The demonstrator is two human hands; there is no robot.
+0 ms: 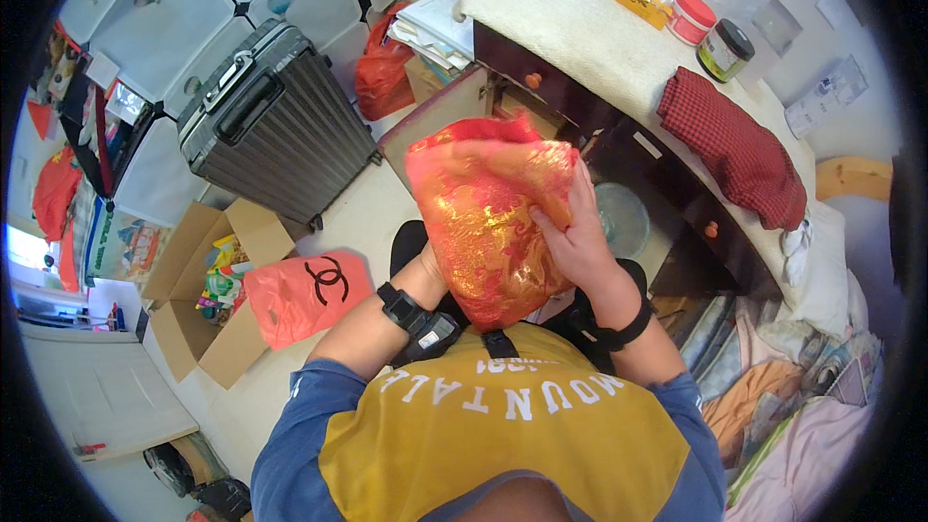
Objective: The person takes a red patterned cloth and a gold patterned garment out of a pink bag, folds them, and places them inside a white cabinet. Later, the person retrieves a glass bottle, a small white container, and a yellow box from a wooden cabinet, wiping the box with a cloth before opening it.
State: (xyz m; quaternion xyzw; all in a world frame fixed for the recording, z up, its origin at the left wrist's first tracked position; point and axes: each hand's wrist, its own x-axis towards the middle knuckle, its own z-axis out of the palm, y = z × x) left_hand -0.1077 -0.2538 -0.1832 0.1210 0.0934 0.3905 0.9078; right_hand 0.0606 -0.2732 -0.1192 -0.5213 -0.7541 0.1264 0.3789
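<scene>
A shiny red bag with gold printing is held up in front of my chest, its rumpled open end pointing away from me. My right hand grips its right side, with the thumb across the front and the fingers behind. My left hand is at the lower left side of the bag; its fingers are hidden behind the bag. What the bag contains cannot be seen.
An open cardboard box with packets stands on the left floor, beside a pink plastic bag. Beyond is a grey suitcase. A dark wooden cabinet with an open door is ahead, bearing jars and a rolled red checked cloth.
</scene>
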